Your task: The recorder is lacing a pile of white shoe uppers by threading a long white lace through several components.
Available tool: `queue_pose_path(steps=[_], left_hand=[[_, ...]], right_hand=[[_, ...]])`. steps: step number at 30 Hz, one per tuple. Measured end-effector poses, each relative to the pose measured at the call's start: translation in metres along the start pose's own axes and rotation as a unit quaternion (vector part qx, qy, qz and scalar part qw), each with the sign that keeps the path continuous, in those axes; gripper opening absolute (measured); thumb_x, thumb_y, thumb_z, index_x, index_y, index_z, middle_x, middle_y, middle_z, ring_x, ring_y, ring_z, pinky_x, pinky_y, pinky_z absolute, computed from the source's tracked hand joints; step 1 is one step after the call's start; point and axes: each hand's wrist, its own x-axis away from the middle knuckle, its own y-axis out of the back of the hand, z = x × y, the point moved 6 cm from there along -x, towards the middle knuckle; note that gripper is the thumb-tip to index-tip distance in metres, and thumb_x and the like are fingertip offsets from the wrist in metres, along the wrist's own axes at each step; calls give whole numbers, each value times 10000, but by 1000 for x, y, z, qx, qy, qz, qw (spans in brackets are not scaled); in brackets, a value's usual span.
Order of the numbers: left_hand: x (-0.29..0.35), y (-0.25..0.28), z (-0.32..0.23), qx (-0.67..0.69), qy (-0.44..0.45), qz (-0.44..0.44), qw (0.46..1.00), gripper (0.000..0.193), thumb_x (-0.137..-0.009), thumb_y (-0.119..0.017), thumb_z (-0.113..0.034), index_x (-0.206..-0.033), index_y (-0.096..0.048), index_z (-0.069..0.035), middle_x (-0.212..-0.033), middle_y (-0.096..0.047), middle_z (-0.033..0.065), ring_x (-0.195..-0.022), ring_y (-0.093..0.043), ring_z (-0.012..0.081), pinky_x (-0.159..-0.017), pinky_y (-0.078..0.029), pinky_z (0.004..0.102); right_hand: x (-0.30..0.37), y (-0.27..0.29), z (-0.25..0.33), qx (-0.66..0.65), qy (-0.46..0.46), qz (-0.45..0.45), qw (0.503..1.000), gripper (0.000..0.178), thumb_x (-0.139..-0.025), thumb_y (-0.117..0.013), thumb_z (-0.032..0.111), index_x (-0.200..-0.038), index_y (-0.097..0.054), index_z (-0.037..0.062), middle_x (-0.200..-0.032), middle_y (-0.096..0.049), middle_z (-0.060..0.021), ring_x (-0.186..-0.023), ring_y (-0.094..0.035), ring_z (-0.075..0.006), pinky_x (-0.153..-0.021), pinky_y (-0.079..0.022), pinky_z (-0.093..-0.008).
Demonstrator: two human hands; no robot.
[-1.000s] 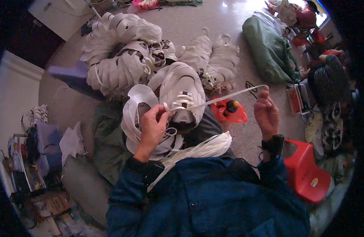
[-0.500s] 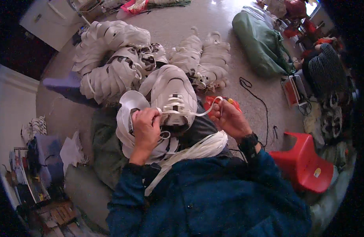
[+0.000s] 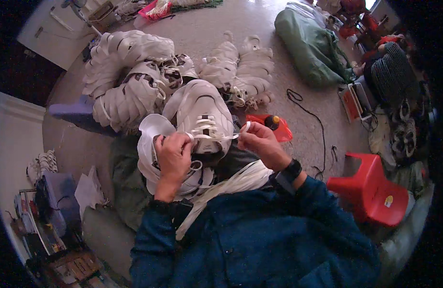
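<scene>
1. Two hands work in the middle of the frame, and I go from the left edge to the right.
2. At the lower left of the frame some boxes and papers (image 3: 48, 225) lie in a heap on the floor (image 3: 298, 57); what they are I cannot tell.
3. At the upper left a big pile of white strap bundles (image 3: 130, 72) lies on the floor, with a purple flat thing (image 3: 75, 113) just beside it.
4. The left hand (image 3: 173, 156) is closed with narrow fingers on the white shoe upper (image 3: 202, 113), at its near edge, left of centre.
5. The white shoe upper stands in the centre of the frame, on the lap of the person, above the dark blue sleeves (image 3: 260, 240).
6. A white lace (image 3: 221, 137) runs flat between the two hands, over the front of the shoe upper.
7. The right hand (image 3: 260, 144) pinches the right end of this lace with thumb and fingers, just right of centre; a black wrist band (image 3: 289, 171) is on this wrist.
8. A bunch of white laces (image 3: 231, 182) lies under both hands on the lap.
9. Behind the right hand a red object with a black cap (image 3: 274, 126) lies on the floor.
10. A black cord (image 3: 312, 120) curls on the floor to the right of it.
11. At the upper right a green bag (image 3: 310, 48) lies on the floor.
12. At the lower right a red plastic stool (image 3: 370, 189) stands near the right elbow.
</scene>
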Motion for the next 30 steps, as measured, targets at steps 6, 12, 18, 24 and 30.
queue_pose_path(steps=[6, 12, 18, 24, 30], left_hand=[[3, 5, -22, -105, -72, -52, 991, 39, -820, -650, -94, -820, -628, -62, -822, -637, 93, -802, -601, 293, -918, -398, 417], [24, -26, -49, 165, 54, 64, 983, 139, -841, -644, -81, -951, -616, -1, -858, -629, 171, -749, -613, 357, -647, -478, 411], [30, -50, -55, 194, 119, 62, 972, 303, -858, -615, -70, -1142, -537, 0, -853, -645, 199, -745, -632, 367, -658, -485, 441], [25, -53, -59, 197, 129, 39, 971, 312, -862, -617, -78, -1147, -527, 11, -805, -650, 196, -706, -637, 370, -626, -486, 447], [25, -59, -57, 193, 120, 41, 973, 319, -861, -608, -66, -1154, -519, 22, -818, -648, 198, -717, -637, 377, -646, -487, 456]], right_hand=[[-5, -11, -19, 81, 69, 11, 994, 93, -902, -621, 120, -934, -591, 38, -817, -616, 2, -730, -566, -77, -677, -464, -228], [-7, -7, -9, 148, 78, -18, 986, 76, -899, -606, 99, -909, -587, 26, -808, -604, 15, -727, -541, -63, -673, -452, -219], [-1, -26, 2, 139, 107, 68, 982, 183, -909, -632, 134, -1026, -622, -6, -887, -609, 9, -867, -567, -71, -785, -472, -238], [-6, -21, 4, 225, 222, 8, 949, 149, -891, -628, 98, -993, -616, -11, -1003, -599, -43, -910, -564, -117, -813, -468, -277], [-11, -27, 8, 285, 272, -23, 919, 87, -857, -628, 63, -920, -606, 6, -938, -575, -87, -913, -571, -221, -821, -460, -319]])
